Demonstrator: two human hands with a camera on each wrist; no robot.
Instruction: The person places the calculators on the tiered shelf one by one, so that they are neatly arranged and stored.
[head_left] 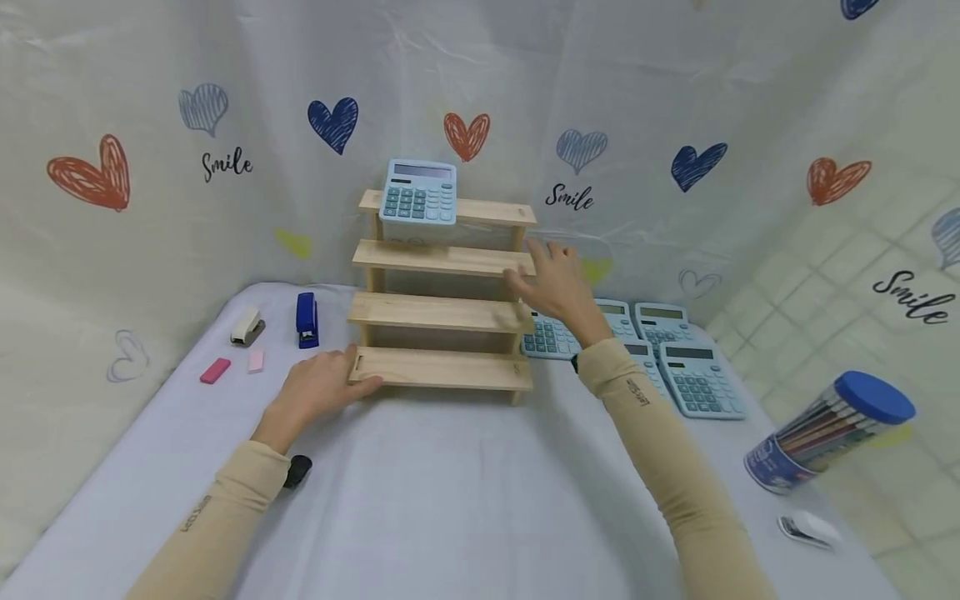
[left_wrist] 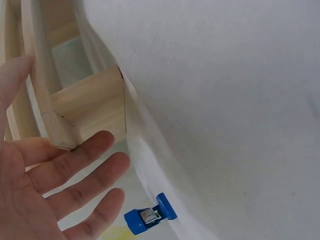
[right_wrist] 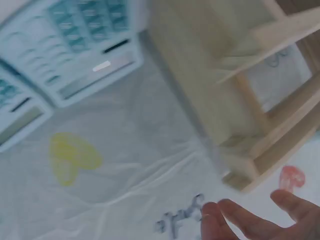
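The wooden rack point(head_left: 442, 312), pale and finely grained, rises in four narrow stepped boards on the white-cloth bench point(head_left: 450, 483). A flat, rounded-corner calculator point(head_left: 417, 193) in light-blue plastic leans back on its top board, toward the left end. The left hand point(head_left: 315, 385) pinches the rack's lowest board at its left end, thumb in front; the right hand point(head_left: 555, 282) is spread, fingers loosely bent, by the rack's upper right end, contact unclear. Right of the rack lie more calculators point(head_left: 702, 381), partly hidden by the right sleeve point(head_left: 652, 442); farther right are a clear pencil tub point(head_left: 825, 433) with a blue lid and a white stapler point(head_left: 810, 529). Left of the rack sit a blue stapler point(head_left: 307, 319), a cream stapler point(head_left: 247, 327) and two small pink blocks point(head_left: 215, 371). Behind the rack hangs a creased, heart-printed sheet point(head_left: 420, 67).
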